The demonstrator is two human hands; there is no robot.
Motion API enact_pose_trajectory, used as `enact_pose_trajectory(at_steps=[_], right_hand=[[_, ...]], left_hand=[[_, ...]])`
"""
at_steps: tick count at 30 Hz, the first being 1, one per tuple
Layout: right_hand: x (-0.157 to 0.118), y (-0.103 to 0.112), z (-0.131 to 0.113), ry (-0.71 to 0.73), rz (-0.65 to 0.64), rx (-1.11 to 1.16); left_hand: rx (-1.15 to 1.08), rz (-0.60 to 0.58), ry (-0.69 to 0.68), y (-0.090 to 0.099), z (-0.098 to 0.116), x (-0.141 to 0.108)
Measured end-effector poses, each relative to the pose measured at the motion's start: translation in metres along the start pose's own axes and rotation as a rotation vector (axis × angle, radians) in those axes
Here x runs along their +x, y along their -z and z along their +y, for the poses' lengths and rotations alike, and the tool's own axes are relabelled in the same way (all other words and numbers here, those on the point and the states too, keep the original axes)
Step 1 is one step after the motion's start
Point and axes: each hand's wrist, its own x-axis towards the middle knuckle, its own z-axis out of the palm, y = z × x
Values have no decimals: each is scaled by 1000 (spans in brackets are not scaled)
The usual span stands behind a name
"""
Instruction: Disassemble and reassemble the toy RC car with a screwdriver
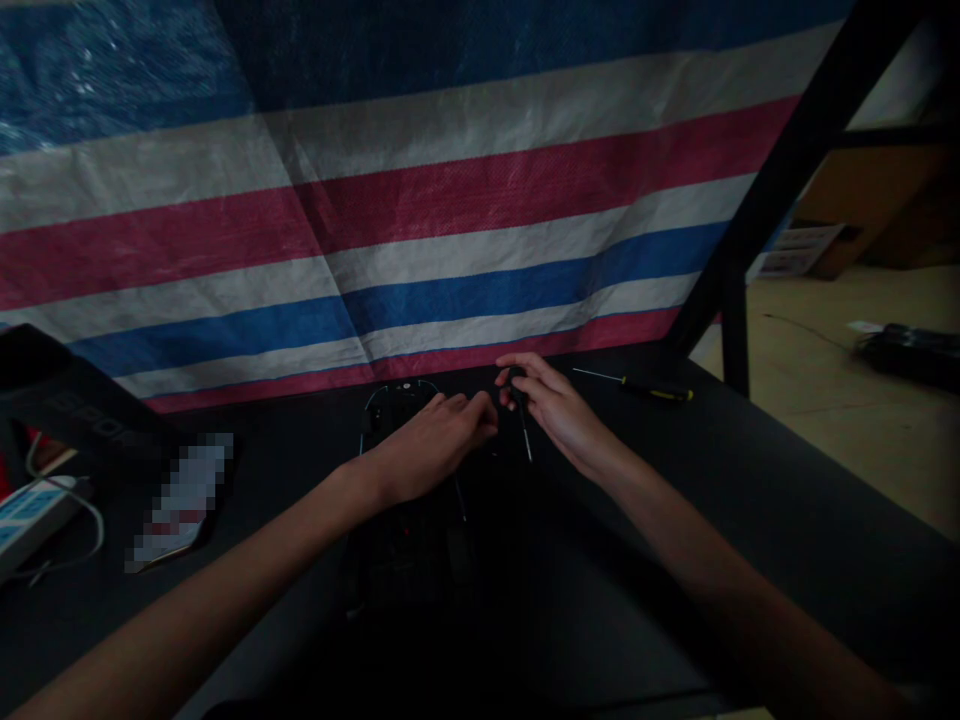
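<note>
My right hand [551, 400] has its fingers curled round the dark handle of a small screwdriver [526, 435], whose metal shaft points down towards the table. Close by on its left is my left hand [442, 440], with fingers bent and pressed together; whatever they may hold is hidden. Beneath the left hand and wrist lies a black device [405, 555] with thin wires along its edges and a small red light. Its details are lost in the dark. Another screwdriver [656, 390], with a black and yellow handle, lies on the table beyond my right hand.
The dark table [750, 480] backs onto a striped plastic sheet [480, 200]. On the left are a power strip [37, 520] with a white cable, a blurred-out flat object [184, 500] and a black object [82, 400] with lettering. A black frame post [780, 190] rises at right.
</note>
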Motion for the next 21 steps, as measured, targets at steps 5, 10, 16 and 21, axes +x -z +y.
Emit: enact_pose_trajectory(at_steps=[5,10,16,21], right_hand=[[0,4,-1,15,-2,-52],[-5,1,-13,13,-105,-85],[-7,-4,-18,118,-106,-288],[-10,-23,-27,181,-57,-231]], left_hand=[[-76,133,67,7,-17,-15],[-167,531,314,-8,-63,-60],[-1096,505,591,-48,-83,-103],[-1354,425,522,-44,-76,-114]])
